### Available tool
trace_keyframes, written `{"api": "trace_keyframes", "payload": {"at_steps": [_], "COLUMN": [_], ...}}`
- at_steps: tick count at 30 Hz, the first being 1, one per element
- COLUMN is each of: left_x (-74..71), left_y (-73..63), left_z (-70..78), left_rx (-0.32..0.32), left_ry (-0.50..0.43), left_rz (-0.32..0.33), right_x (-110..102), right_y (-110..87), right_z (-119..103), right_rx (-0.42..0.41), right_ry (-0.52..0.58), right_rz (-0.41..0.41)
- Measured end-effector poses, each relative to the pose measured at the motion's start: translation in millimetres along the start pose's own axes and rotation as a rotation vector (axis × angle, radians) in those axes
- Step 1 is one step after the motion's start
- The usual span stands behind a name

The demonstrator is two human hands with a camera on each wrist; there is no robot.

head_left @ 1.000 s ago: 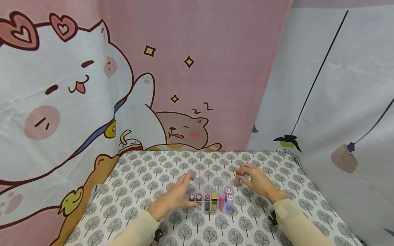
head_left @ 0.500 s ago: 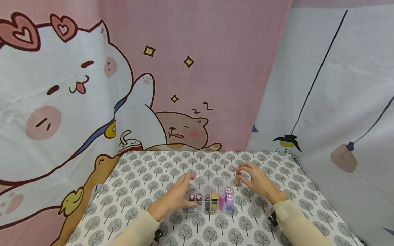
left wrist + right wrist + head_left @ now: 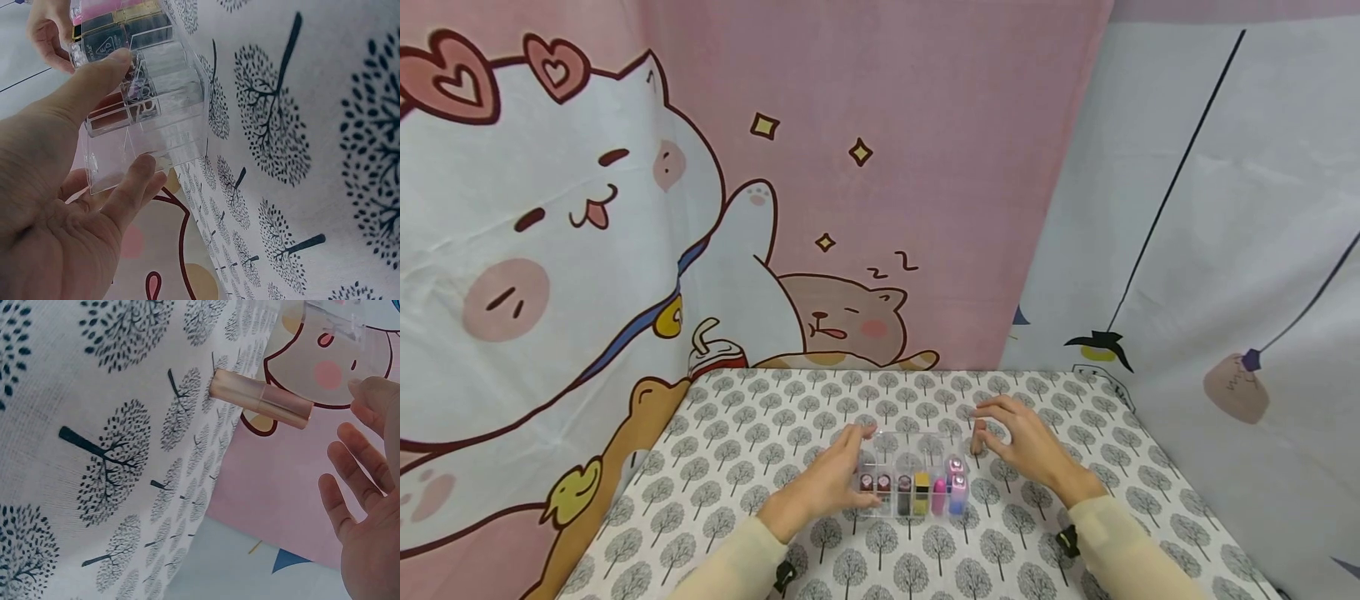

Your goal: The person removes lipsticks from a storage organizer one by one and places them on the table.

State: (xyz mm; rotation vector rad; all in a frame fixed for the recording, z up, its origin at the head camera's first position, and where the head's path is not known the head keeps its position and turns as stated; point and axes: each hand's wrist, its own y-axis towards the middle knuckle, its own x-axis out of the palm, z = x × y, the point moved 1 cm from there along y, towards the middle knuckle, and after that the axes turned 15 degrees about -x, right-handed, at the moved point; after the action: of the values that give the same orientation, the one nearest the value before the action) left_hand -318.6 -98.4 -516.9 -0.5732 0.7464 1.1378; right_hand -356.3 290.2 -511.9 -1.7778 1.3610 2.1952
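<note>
A clear plastic lipstick organizer (image 3: 886, 506) stands on the table. My left hand (image 3: 823, 479) grips its left end, thumb on the near side and fingers on the far side, as the left wrist view also shows. Just right of the organizer, a rose-gold lipstick tube (image 3: 977, 440) stands upright on the cloth. Close to it, my right hand (image 3: 1028, 442) has its fingers spread and holds nothing. In the right wrist view a gap shows between that hand and the lipstick tube (image 3: 259, 399).
Several cosmetics sit in the organizer's front slots: dark tubes (image 3: 905, 497), a gold-topped one (image 3: 922, 493), a magenta one (image 3: 938, 496) and pink-blue ones (image 3: 957, 497). A tree-print cloth (image 3: 820, 575) covers the table. Cartoon-printed curtains (image 3: 955, 208) stand behind and at both sides.
My right fingers, earlier at the top of the lipstick tube, have spread and drawn slightly away from it. The left hand and the organizer stay in place.
</note>
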Motion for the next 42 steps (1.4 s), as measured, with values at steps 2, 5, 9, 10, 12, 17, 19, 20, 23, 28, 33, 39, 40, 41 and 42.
{"api": "trace_keyframes", "payload": {"at_steps": [2,5,9,10,12,17,19,20,23,28,33,39,40,41,42], "left_x": [-0.2,-0.2,0.2,0.5,0.9,1.0,0.4,0.1,-0.1,0.7,1.1,1.6,1.6,1.4,1.1], "left_y": [-0.3,-0.6,-1.0,-1.1,-1.7,-2.8,-3.3,-3.5,-3.8,-4.4,-4.6,-3.4,-3.2,-3.1,-3.1], "left_z": [0.6,1.4,2.1,1.9,1.5,1.4,2.1,2.5,3.0,3.1,1.6,0.3,0.4,0.6,0.8], "left_rx": [-0.004,-0.009,-0.010,-0.010,-0.011,-0.010,-0.009,-0.008,-0.009,-0.005,-0.003,-0.002,-0.003,-0.004,-0.002], "left_ry": [-0.003,-0.005,0.000,0.005,0.016,0.038,0.037,0.036,0.023,0.010,0.011,0.000,-0.004,-0.008,-0.008], "left_rz": [-0.003,-0.005,-0.002,0.001,0.008,0.021,0.020,0.020,0.016,0.013,0.014,0.018,0.015,0.014,0.013], "right_x": [-2,-5,-10,-11,-12,-15,-17,-18,-19,-20,-19,-18,-18,-18,-19], "right_y": [1.1,3.3,6.7,7.6,9.3,12.4,13.8,14.4,16.0,16.2,16.3,17.7,18.1,18.6,19.0], "right_z": [-2,-6,-12,-14,-17,-25,-29,-31,-36,-43,-48,-52,-53,-54,-54], "right_rx": [-0.012,-0.016,-0.010,-0.009,-0.007,-0.019,-0.029,-0.033,-0.038,-0.035,-0.054,-0.086,-0.091,-0.095,-0.097], "right_ry": [-0.009,-0.016,-0.013,-0.013,-0.012,-0.006,0.001,0.001,0.002,0.001,-0.001,0.011,0.009,0.009,0.013], "right_rz": [0.000,-0.009,-0.034,-0.043,-0.060,-0.078,-0.079,-0.081,-0.092,-0.106,-0.124,-0.147,-0.154,-0.162,-0.171]}}
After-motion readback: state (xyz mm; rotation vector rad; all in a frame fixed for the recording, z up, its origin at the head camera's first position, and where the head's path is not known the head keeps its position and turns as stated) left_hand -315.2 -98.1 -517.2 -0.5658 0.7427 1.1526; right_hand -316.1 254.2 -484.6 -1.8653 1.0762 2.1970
